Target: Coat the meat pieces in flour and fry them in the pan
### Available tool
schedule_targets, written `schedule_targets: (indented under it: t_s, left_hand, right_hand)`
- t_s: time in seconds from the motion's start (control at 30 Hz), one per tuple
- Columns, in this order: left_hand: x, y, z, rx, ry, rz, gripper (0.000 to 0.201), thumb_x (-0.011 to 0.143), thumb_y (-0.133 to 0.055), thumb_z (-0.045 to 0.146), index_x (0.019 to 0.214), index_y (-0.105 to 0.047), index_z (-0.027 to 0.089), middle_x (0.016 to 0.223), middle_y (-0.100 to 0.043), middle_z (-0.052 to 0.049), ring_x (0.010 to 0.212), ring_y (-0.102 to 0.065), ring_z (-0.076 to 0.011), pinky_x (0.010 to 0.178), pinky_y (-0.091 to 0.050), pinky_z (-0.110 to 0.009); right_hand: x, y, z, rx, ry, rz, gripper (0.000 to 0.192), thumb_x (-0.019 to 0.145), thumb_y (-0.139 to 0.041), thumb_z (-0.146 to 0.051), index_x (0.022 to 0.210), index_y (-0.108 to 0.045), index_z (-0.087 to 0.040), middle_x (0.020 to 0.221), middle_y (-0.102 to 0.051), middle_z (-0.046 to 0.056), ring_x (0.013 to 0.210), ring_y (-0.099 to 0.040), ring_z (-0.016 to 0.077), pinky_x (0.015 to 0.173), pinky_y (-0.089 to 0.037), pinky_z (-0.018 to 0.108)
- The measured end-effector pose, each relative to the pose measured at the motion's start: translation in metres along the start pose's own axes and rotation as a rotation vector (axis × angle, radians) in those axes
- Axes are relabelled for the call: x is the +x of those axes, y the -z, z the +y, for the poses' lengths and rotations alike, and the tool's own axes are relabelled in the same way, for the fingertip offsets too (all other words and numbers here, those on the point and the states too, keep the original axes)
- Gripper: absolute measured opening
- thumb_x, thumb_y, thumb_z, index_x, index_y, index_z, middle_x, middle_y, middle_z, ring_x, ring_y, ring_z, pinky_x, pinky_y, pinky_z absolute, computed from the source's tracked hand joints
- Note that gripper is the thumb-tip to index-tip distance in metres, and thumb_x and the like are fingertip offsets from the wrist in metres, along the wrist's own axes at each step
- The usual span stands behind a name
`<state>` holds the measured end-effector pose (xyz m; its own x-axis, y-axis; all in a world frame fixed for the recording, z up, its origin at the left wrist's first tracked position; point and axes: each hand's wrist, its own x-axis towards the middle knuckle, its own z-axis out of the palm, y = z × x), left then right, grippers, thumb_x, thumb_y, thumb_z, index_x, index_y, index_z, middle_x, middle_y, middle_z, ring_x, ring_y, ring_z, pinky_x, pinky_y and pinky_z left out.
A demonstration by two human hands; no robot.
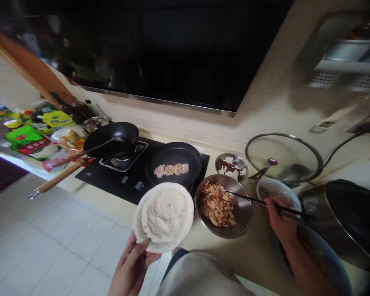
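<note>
My left hand (132, 267) holds a white plate (188, 224) by its near rim; a mound of pale flour-like powder (164, 213) lies on it. My right hand (280, 222) grips dark chopsticks (253, 200), their tips reaching into a steel bowl (245, 213) of sliced reddish-and-pale pieces (217, 204). Beyond the plate, a black frying pan (172, 156) on the hob holds a row of pale meat pieces (171, 169).
A black wok (117, 135) with a wooden handle sits on the left burner of the black hob (111, 181). A small steel dish (231, 166), a glass lid (283, 158), a grey bowl (277, 191) and a large dark pot (351, 218) stand right. Food packets (31, 137) crowd the left counter.
</note>
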<state>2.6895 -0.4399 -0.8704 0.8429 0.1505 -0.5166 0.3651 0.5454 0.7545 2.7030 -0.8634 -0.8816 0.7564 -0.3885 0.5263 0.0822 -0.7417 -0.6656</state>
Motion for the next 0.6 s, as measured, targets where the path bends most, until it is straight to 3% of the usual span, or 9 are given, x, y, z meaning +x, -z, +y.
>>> schedule_targets:
  t_s: [0.13, 0.33, 0.6]
  left_hand:
    - [-0.010, -0.016, -0.014, 0.013, 0.017, -0.021, 0.063, 0.053, -0.085, 0.016, 0.112, -0.062, 0.020, 0.093, -0.072, 0.000, 0.060, -0.067, -0.0159, 0.049, -0.062, -0.027]
    - [-0.030, -0.028, -0.039, 0.012, 0.066, -0.007, 0.065, 0.054, -0.085, 0.017, 0.113, -0.059, 0.020, 0.091, -0.071, 0.000, 0.059, -0.065, -0.0148, 0.049, -0.061, -0.026]
    - [-0.037, -0.030, -0.073, -0.028, 0.111, 0.018, 0.075, 0.056, -0.084, 0.017, 0.123, -0.051, 0.020, 0.085, -0.073, -0.001, 0.054, -0.065, -0.0155, 0.050, -0.060, -0.028]
  right_hand:
    - [-0.019, -0.016, 0.014, 0.025, 0.027, -0.025, 0.035, 0.089, -0.051, -0.051, 0.074, -0.062, -0.021, 0.065, -0.068, 0.003, 0.062, -0.064, 0.0200, 0.059, -0.051, 0.032]
    - [-0.018, -0.052, 0.013, 0.097, 0.043, -0.212, 0.032, 0.086, -0.055, -0.050, 0.073, -0.067, -0.024, 0.073, -0.071, 0.002, 0.071, -0.067, 0.0195, 0.070, -0.052, 0.031]
    - [-0.004, -0.038, 0.048, 0.215, -0.228, -0.067, 0.049, 0.082, -0.051, -0.066, 0.071, -0.061, -0.020, 0.059, -0.069, 0.007, 0.052, -0.067, 0.0226, 0.054, -0.054, 0.033]
